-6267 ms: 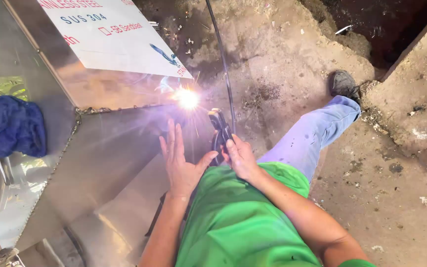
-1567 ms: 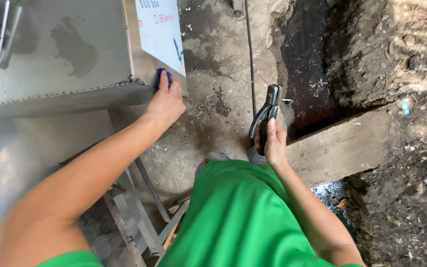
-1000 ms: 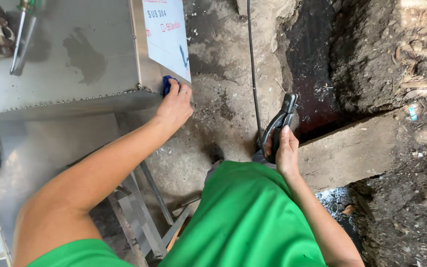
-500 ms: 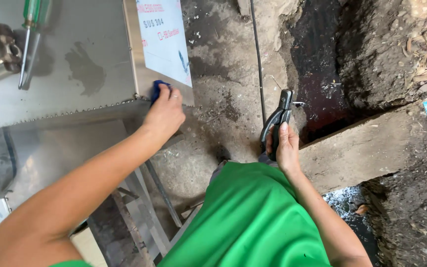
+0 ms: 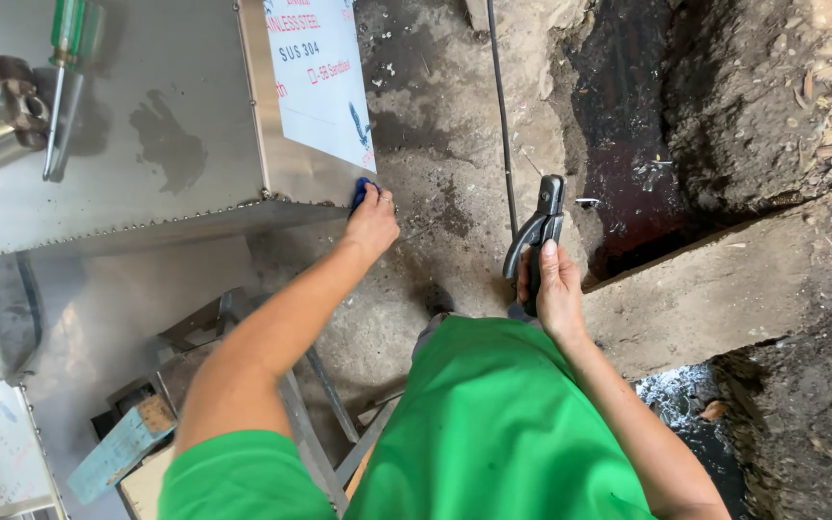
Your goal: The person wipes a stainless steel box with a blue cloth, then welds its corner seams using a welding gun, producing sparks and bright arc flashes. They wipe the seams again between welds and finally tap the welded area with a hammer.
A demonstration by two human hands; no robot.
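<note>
The left hand (image 5: 371,223) presses a blue cloth (image 5: 359,195) against the lower corner of the stainless steel box (image 5: 146,144), fingers curled over it, just below the white label sheet (image 5: 320,77). The right hand (image 5: 556,289) grips the black electrode holder (image 5: 534,236), its thin welding rod (image 5: 501,106) pointing away over the concrete floor (image 5: 435,193). The risk: that rod could swing against the steel, or the cloth hand could scrape along the sharp welded seam.

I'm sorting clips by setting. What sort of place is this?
Probably a rough, makeshift metal-fabrication or welding site: a stainless steel box with a tack-welded seam, an electrode holder in the right hand, and a bare dirt floor.
</note>
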